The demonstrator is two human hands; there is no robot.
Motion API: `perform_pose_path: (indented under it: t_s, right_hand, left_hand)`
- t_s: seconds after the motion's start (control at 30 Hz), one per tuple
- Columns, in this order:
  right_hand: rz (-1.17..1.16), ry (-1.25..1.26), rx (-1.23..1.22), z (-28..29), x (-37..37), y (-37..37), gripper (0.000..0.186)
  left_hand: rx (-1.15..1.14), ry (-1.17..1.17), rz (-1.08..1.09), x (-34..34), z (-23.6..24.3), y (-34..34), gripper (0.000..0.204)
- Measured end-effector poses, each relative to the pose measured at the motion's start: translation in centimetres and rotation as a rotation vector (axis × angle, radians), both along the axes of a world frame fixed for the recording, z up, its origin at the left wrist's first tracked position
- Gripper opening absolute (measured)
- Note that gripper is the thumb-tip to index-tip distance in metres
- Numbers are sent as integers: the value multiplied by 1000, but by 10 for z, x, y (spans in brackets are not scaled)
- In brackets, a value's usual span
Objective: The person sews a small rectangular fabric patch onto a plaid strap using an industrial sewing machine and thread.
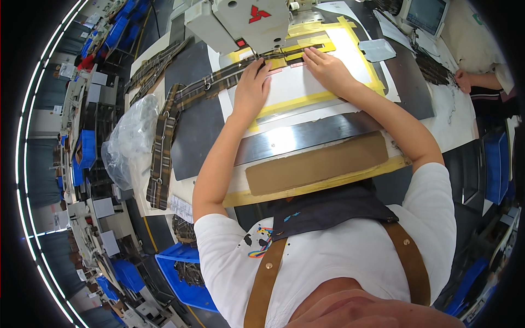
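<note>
A brown, black and white plaid strap (221, 78) with metal rings runs from the left into the sewing machine (240, 23). Close to the needle area, my left hand (252, 87) has its fingers closed on the strap. My right hand (327, 71) lies with fingers stretched out over the strap's right part, at a yellow-edged plate (326, 42). Beneath both hands is a white sheet (295, 90) bordered with yellow tape. The needle tip and the strap under the machine head are partly hidden.
More plaid straps (156, 64) and a clear plastic bag (131, 139) lie at the left. A metal bar (306, 136) crosses the near table edge. A blue crate (183, 273) stands lower left. Another person's hand (463, 80) is near dark straps at right.
</note>
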State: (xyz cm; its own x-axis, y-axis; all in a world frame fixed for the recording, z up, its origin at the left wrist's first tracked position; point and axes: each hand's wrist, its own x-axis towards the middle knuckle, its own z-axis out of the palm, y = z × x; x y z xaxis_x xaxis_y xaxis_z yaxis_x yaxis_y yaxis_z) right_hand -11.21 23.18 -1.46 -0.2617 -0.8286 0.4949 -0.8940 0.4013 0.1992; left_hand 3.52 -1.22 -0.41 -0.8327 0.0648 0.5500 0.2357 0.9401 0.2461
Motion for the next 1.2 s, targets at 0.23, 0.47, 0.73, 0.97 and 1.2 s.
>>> perform_pose_path:
  t_s: [0.23,0.47,0.73,0.97,1.2]
  right_hand:
    - [-26,6,-2,-3,-1,0,38]
    - [-39,29,34,-1,2,-3,40]
    - [26,1,-45,1,13,-6,41]
    - [-41,16,27,2,13,-3,41]
    - [96,-306,-171,11,10,14,35]
  left_hand:
    - [-31,-26,4,-2,-1,-1,42]
    - [-20,-80,22,0,-2,-3,43]
    - [11,-93,18,11,1,-8,43]
    - [1,-47,-30,6,5,-3,41]
    - [-7,-90,11,12,0,-7,41]
